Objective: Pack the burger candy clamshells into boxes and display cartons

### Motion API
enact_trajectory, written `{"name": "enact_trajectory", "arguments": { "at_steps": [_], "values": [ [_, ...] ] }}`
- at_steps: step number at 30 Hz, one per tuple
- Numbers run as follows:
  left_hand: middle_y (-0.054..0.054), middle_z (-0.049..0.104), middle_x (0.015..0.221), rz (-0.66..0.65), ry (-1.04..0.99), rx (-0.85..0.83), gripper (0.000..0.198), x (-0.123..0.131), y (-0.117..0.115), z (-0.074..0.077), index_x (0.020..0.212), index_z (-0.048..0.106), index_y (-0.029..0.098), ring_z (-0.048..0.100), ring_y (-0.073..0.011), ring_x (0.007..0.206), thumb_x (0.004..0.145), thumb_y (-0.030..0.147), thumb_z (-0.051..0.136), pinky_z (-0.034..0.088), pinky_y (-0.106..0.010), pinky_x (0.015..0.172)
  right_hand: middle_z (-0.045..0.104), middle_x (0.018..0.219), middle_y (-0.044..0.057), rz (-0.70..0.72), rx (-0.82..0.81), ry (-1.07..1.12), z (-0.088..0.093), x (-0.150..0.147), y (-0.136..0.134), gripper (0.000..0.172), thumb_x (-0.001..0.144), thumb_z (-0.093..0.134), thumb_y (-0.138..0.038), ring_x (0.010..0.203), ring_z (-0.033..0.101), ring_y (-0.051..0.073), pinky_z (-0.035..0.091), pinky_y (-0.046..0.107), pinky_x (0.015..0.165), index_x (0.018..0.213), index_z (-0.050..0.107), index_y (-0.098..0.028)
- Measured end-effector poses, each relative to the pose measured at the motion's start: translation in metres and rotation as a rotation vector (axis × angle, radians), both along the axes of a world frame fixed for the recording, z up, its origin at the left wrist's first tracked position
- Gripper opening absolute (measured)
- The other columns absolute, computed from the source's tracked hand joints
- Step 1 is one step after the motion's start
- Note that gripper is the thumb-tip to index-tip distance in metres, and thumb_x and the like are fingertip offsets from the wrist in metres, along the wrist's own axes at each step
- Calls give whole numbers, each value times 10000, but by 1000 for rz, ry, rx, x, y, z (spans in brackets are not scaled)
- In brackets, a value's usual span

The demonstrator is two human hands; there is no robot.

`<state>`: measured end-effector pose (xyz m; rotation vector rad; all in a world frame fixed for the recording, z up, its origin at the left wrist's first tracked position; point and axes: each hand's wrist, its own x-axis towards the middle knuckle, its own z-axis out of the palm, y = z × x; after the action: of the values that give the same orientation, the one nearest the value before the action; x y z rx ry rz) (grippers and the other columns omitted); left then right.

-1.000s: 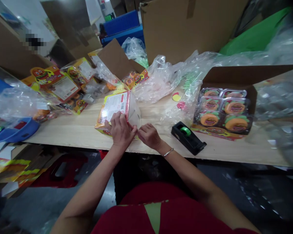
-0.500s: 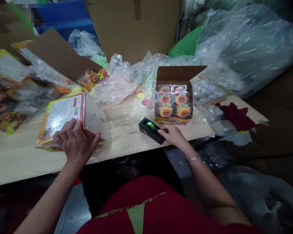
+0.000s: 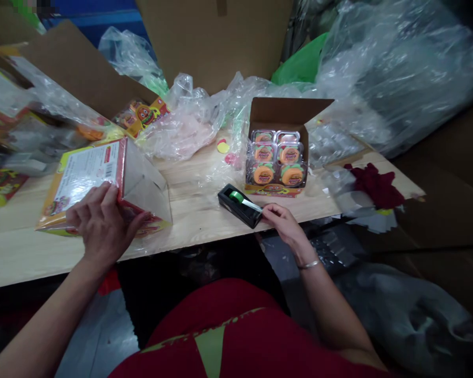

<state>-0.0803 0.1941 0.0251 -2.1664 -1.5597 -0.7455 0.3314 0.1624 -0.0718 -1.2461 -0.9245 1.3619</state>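
Observation:
My left hand (image 3: 102, 223) is closed over the near edge of a printed box (image 3: 89, 176) wrapped in clear film, fingers on its labelled top and thumb on its side. That box lies tilted towards me at the left. Right of it, a black tape dispenser (image 3: 238, 206) with a green-cored roll (image 3: 236, 196) stands near the table's front edge. My right hand (image 3: 279, 220) pinches the end of a tape strip (image 3: 252, 203) at the dispenser's cutting end. Behind stands an open display box (image 3: 276, 190) with several toy burgers (image 3: 263, 175) in clear packs.
Crumpled clear plastic (image 3: 185, 121) lies along the table's back, before a large carton (image 3: 216, 47). At the right are a dark red cloth (image 3: 374, 186) and clear plastic trays (image 3: 331, 144). An open carton (image 3: 79, 73) and burger-printed packaging crowd the left.
My right hand has drawn the tape a little to the right, and a pale strip now shows between roll and fingers. My left hand stays on the box. The view has shifted slightly.

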Motion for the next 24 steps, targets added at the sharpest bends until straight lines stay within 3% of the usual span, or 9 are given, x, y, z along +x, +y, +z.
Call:
{"name": "enact_trajectory", "arguments": {
  "at_steps": [5,11,15,20,24],
  "values": [
    [-164,404,1512,17,78,43,949,-8,2,-5,1508,284,197,402,-422,1338,764,629,685,280,-590,1068,628,793,-6,27,-109,190,-17,7,-16,365,615,847,-495,791,606,153,511,315,869,720,656,-202],
    [-209,465,1454,26,220,37,791,-13,-3,3,1489,302,160,426,-367,1330,870,565,584,295,-476,1045,634,796,4,-11,-13,-19,-48,5,-19,383,677,793,-551,770,599,154,510,284,809,771,677,-198],
    [-198,447,1472,-6,222,1,752,-14,-7,7,1511,254,183,407,-347,1347,904,517,547,279,-456,1052,642,834,17,-61,45,-152,-57,1,-19,390,710,751,-567,753,605,159,507,293,773,792,672,-193],
    [-200,424,1489,-49,191,-9,760,-16,-8,7,1527,225,181,389,-356,1355,907,463,560,279,-465,1052,669,810,43,-106,71,-327,-53,4,-27,390,701,739,-565,757,617,189,497,320,763,770,668,-188],
    [-193,420,1494,-53,184,-8,765,-16,-9,8,1531,223,187,391,-361,1351,900,433,579,280,-467,1047,647,771,26,-49,108,-192,-18,-14,-47,334,752,728,-530,723,598,173,494,289,699,767,658,-204]
  ]
}}
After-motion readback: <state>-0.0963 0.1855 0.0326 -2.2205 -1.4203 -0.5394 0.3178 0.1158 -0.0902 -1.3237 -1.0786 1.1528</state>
